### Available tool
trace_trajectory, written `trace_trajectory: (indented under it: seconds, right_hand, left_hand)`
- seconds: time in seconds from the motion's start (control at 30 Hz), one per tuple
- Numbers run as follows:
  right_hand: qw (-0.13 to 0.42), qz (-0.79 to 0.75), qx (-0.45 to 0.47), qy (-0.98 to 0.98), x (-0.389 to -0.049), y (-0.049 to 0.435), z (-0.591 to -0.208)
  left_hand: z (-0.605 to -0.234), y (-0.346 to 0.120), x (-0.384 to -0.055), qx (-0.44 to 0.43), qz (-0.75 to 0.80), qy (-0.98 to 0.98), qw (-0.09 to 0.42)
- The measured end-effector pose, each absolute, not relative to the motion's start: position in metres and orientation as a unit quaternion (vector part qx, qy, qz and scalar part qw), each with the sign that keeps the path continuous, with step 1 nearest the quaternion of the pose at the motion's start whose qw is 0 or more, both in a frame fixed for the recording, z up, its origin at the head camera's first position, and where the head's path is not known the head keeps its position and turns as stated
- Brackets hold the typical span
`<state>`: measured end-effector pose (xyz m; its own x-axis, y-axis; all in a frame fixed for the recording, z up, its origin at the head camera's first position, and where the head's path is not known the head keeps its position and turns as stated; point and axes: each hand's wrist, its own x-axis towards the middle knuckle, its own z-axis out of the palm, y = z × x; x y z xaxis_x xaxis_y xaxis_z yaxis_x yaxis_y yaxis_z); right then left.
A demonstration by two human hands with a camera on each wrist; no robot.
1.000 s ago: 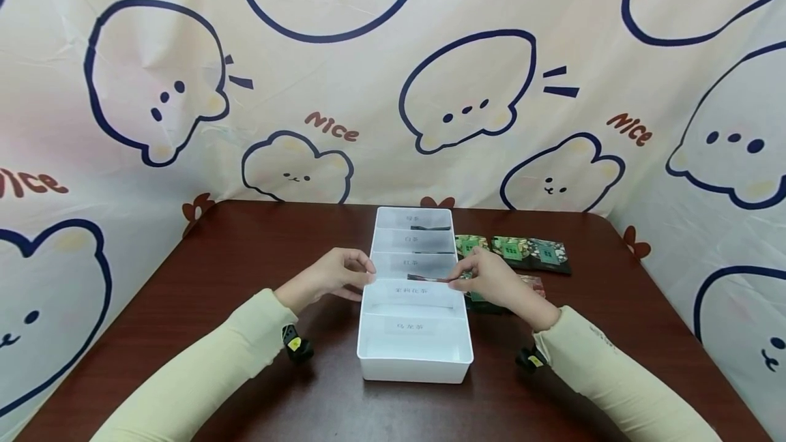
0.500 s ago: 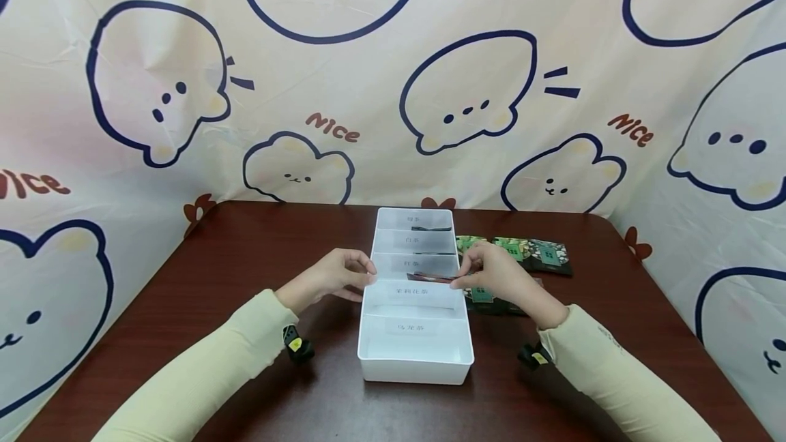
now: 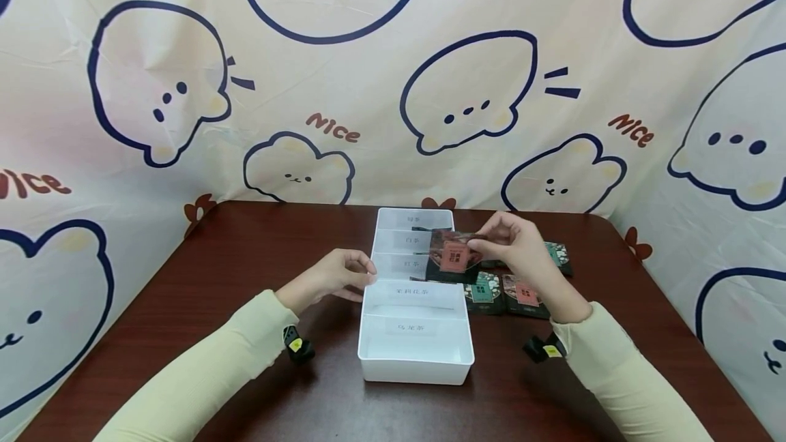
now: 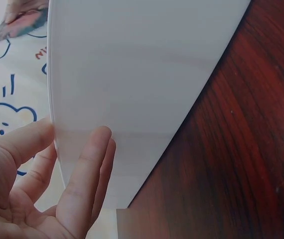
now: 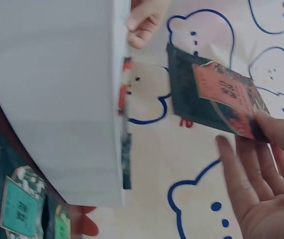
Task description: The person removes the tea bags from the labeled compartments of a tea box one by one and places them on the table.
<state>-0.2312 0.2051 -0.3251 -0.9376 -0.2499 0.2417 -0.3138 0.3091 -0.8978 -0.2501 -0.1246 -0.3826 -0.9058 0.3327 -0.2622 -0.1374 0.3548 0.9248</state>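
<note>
A long white divided box [image 3: 414, 370] with labelled compartments stands lengthwise on the table. At its left rim is my left hand [image 3: 331, 275]; in the left wrist view, thumb and finger pinch that rim while other fingers lie along the outer wall [image 4: 132, 74]. Over the box's right side, my right hand [image 3: 512, 244] pinches a dark tea sachet [image 3: 453, 258] with a red label by its upper edge. The right wrist view shows this tea sachet [image 5: 207, 94] tilted, apart from the box. Thin edges of other sachets [image 3: 431, 228] show in the rear compartments.
Right of the box lie a green-labelled sachet [image 3: 485, 292] and a red-labelled sachet [image 3: 522, 294]. More sachets [image 3: 560, 258] lie farther back, partly behind my right hand. The brown table [image 3: 245, 237] meets a patterned cloth [image 3: 368, 87] at the back.
My right hand has risen from the box's right rim, near the third compartment, and holds up the red-labelled tea sachet, its face now in view. My left hand has stayed at the rim.
</note>
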Motion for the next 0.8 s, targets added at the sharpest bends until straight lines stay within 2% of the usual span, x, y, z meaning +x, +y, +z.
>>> trace_trajectory:
  seconds: [0.13,0.3,0.57,0.8]
  right_hand:
    - [0.072,0.591,0.176,-0.784,-0.231,0.217,-0.319]
    - [0.099,0.629,0.174,-0.751,-0.232,0.240,-0.317]
    - [0.089,0.660,0.103,-0.739,-0.239,0.285,-0.327]
    - [0.077,0.587,0.010,-0.806,-0.247,0.335,-0.348]
  left_hand:
    - [-0.382,-0.124,-0.250,0.058,0.561,0.799,0.207]
    - [-0.383,-0.123,-0.250,0.056,0.561,0.799,0.209]
    - [-0.383,-0.124,-0.249,0.056,0.561,0.799,0.208]
    - [-0.383,-0.125,-0.249,0.057,0.560,0.800,0.208]
